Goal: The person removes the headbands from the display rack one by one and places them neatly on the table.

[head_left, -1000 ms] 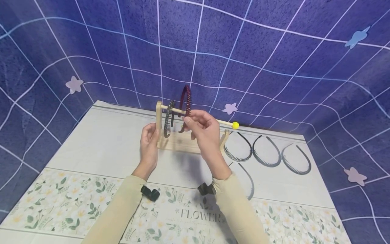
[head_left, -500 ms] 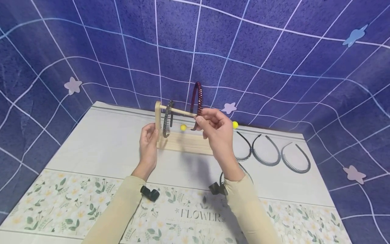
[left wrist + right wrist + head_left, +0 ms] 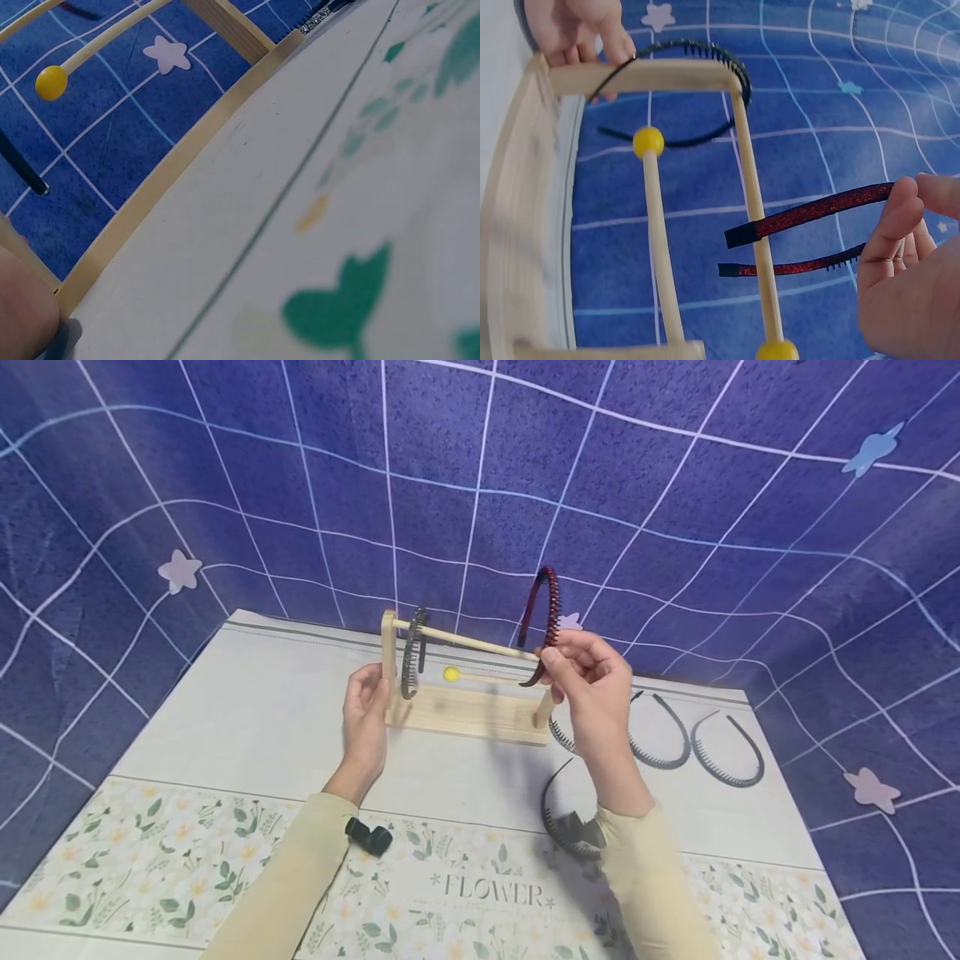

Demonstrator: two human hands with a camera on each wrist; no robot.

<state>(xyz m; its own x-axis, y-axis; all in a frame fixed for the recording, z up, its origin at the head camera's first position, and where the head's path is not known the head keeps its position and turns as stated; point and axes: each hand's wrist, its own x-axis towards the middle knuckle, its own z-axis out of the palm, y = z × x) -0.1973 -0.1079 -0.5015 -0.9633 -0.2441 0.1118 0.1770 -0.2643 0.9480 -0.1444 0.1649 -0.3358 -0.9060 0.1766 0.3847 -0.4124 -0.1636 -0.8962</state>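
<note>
My right hand (image 3: 596, 689) pinches a dark red toothed headband (image 3: 553, 606) by its lower part, near the right end of the upper rod (image 3: 476, 642) of a wooden headband stand (image 3: 465, 714). In the right wrist view the red headband's two black-tipped ends (image 3: 741, 235) overlap that rod. My left hand (image 3: 365, 710) grips the stand's left upright (image 3: 388, 647). Close to this upright, a black toothed headband (image 3: 410, 656) hangs on the upper rod. A lower rod carries a yellow ball (image 3: 451, 674) at its left end.
Several dark toothed headbands lie on the table to the right, among them one at the far right (image 3: 738, 782) and one beside it (image 3: 670, 765). Another headband (image 3: 551, 810) lies nearer, partly behind my right wrist. A blue gridded cloth (image 3: 300, 485) rises behind the table.
My right hand has moved right along the upper rod with the red headband, uncovering the lower rod's yellow ball and the base. My left hand has stayed on the upright.
</note>
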